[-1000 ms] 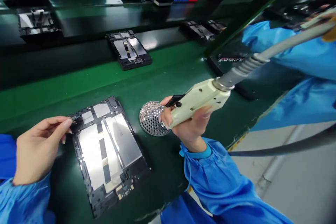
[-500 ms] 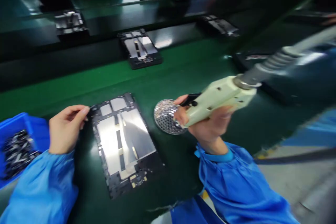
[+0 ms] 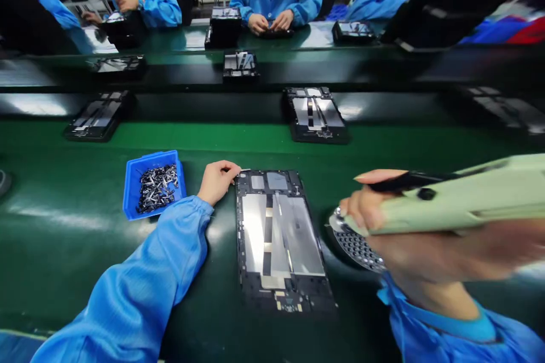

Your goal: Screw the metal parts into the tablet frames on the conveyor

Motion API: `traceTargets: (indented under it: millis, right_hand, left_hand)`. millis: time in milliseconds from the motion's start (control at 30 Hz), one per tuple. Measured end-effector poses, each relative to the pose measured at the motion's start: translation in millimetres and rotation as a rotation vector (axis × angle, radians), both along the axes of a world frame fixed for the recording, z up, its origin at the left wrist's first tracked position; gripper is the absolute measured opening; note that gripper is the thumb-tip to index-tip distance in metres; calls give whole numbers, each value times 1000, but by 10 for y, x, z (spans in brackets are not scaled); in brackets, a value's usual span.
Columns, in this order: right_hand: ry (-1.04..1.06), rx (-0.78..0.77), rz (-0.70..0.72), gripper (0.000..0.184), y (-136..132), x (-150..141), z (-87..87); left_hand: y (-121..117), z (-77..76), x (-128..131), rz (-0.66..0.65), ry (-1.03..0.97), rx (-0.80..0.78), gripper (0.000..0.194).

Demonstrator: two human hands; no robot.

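My left hand (image 3: pixel 218 181) is closed in a pinch at the top left corner of an opened tablet (image 3: pixel 283 232). A thin pale sliver shows at its fingertips; what they hold is too small to name. The tablet lies flat on the green bench, its silver battery plates and flat cables facing up. My right hand (image 3: pixel 366 207) is wrapped round a pale green electric screwdriver (image 3: pixel 434 210) with a black lever. The screwdriver's tip is over the left edge of a round, perforated metal screw plate (image 3: pixel 357 249), partly hidden by the hand.
A blue bin (image 3: pixel 131 195) of small black and silver parts stands left of my left hand. Beyond the tablet lie another opened tablet (image 3: pixel 319 116) and a further one (image 3: pixel 100 116) at left. Across the bench, a co-worker's hands (image 3: pixel 272 24) handle a dark device.
The view has swung left and up, so the bench things appear further right and more co-workers show. My left hand stays at the tablet's corner; the screwdriver stays in my right hand by the plate.
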State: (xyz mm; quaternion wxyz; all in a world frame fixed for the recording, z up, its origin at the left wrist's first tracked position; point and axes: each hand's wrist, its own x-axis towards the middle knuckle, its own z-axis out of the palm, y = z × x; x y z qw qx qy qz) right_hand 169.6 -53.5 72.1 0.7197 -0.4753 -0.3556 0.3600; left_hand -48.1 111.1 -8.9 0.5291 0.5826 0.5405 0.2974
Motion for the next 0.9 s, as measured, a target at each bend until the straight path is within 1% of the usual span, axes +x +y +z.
traceTargets:
  millis: [67,133,233,333,433,533,600,700,900]
  right_hand:
    - [-29,47,60,80,185,-184,69]
    - [-33,86,144,78,360,-340,117]
    - [1,144,244,73,632,-532,105]
    - [18,173,287,73,941,-713,-8]
    - [-3,176,233,76,1242,-884,-166]
    - [-12,181,166,77,1459,-1002,-303]
    - [3,179,155,76,1540,-1040,-367]
    - [27,173,154,75,1586,-1056,-424]
    - [53,150,176,72,1577,-1077,-448]
  left_hand:
    - [2,-13,-2,-9,8,23,10]
    - [4,-15,-5,-20,19,47,9]
    - [7,-19,-9,-34,39,84,7]
    - [13,-39,-16,-61,55,101,9]
    - [18,-68,-22,-81,71,105,13]
    - [16,-88,-23,-92,92,107,16]
    - [13,-97,-20,-99,105,109,17]
    - [8,-106,-10,-107,123,111,18]
    - [11,-120,3,-121,148,118,19]
